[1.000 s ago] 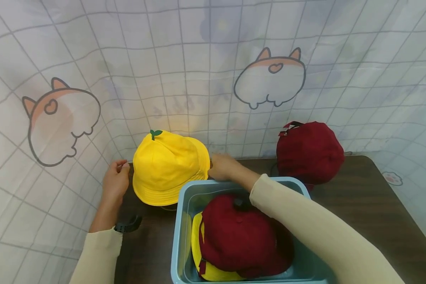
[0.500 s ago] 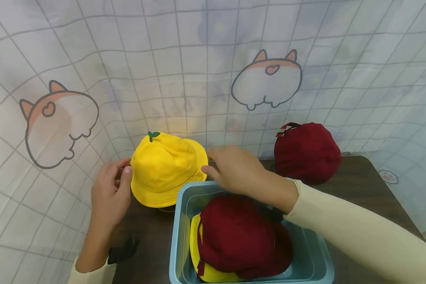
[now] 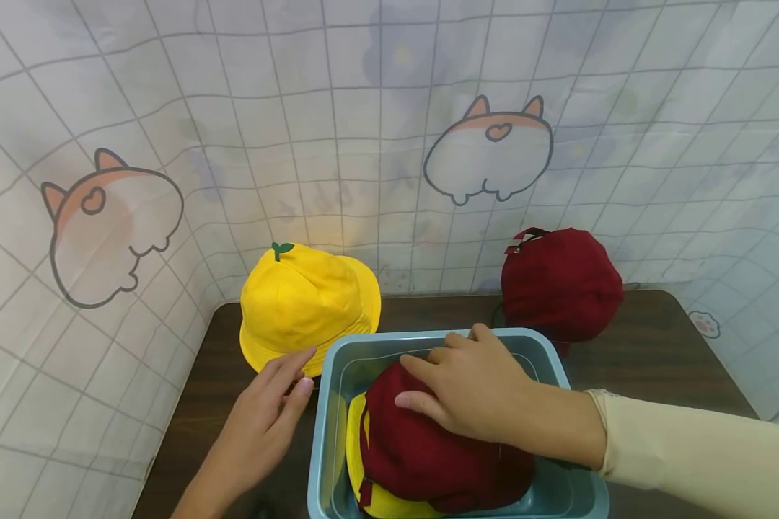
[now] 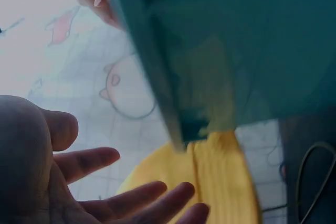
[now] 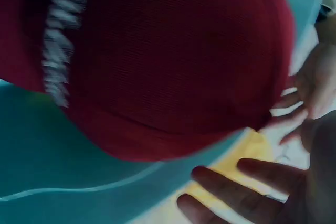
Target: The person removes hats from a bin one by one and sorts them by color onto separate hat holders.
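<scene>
In the head view my right hand (image 3: pixel 470 386) is over the blue bin, its fingers relaxed above a dark red cap (image 3: pixel 428 447). That cap lies on a yellow hat (image 3: pixel 396 504) inside the bin (image 3: pixel 321 432). My left hand (image 3: pixel 260 418) is left of the bin with fingers extended, its fingertips overlapping the brim of a yellow bucket hat (image 3: pixel 308 303) with a green sprout on top. The left wrist view shows the left fingers (image 4: pixel 152 198) spread with nothing held. In the right wrist view the right fingers (image 5: pixel 236 187) lie apart from the red cap (image 5: pixel 184 61), which bears white lettering.
Another dark red cap (image 3: pixel 561 285) sits at the back right of the brown table (image 3: pixel 656 353), against the wall. A white gridded curtain (image 3: pixel 376 130) with cartoon prints encloses the back and sides. A thin cord loop (image 4: pixel 310 177) shows in the left wrist view.
Both hands have left the sides of the yellow bucket hat, which stays in place. My right hand has come back over the bin; my left has moved towards the bin's left side.
</scene>
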`<state>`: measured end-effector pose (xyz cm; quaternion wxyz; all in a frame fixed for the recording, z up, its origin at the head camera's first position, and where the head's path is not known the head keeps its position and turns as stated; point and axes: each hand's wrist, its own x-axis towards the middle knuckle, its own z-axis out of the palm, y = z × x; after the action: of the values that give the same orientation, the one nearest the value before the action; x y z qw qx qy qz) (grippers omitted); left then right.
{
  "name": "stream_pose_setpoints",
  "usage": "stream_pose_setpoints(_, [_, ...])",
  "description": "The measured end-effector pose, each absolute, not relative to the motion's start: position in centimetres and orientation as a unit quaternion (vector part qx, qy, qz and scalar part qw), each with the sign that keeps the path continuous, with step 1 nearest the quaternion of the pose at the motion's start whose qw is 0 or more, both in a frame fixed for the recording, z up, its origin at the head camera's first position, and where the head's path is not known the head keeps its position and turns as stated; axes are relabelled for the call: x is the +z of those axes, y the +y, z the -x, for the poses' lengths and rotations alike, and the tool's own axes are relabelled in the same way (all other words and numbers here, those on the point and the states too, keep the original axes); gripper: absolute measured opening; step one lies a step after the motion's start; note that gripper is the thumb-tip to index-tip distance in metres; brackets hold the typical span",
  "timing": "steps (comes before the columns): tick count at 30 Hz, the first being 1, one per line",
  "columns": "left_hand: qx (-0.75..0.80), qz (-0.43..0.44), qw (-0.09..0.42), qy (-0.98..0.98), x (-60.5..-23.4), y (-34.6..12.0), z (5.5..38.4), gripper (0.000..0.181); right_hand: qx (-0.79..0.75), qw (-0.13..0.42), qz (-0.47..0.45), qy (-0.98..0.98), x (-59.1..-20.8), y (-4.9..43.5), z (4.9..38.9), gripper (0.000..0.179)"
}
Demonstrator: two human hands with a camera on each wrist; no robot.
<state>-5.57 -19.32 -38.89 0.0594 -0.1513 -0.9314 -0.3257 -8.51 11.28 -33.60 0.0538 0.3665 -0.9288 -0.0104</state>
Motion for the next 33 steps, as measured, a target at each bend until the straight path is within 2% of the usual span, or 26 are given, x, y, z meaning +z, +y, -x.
stream_pose_setpoints(5, [-0.348,0.136,0.028,-0.927,-39.9,-18.7,4.7,0.049,-0.021,0.039,-0.416,-0.908,-35.1,12.7,8.1,0.06])
stream_pose_setpoints(7, [-0.363,0.129,0.016,-0.922,-40.1,-18.5,4.5,0.05,-0.032,0.051,-0.439,-0.897,-35.5,13.1,7.9,0.06])
stream_pose_setpoints(12, [-0.395,0.097,-0.031,-0.913,-40.5,-17.9,4.1,0.054,-0.055,0.153,-0.52,-0.839,-36.4,13.7,7.8,0.05])
stream_pose_setpoints(16, [-0.39,0.084,-0.035,-0.916,-40.9,-17.3,3.9,0.055,-0.059,0.212,-0.566,-0.795,-36.8,13.7,8.1,0.042])
stream_pose_setpoints(26, [-0.372,0.106,0.003,-0.922,-41.4,-16.8,3.8,0.058,-0.061,0.197,-0.583,-0.786,-36.7,13.4,8.4,0.028])
stream_pose_setpoints(33, [-0.411,0.07,-0.027,-0.909,-41.6,-16.5,3.8,0.063,-0.036,0.213,-0.579,-0.786,-36.2,13.8,8.6,0.025])
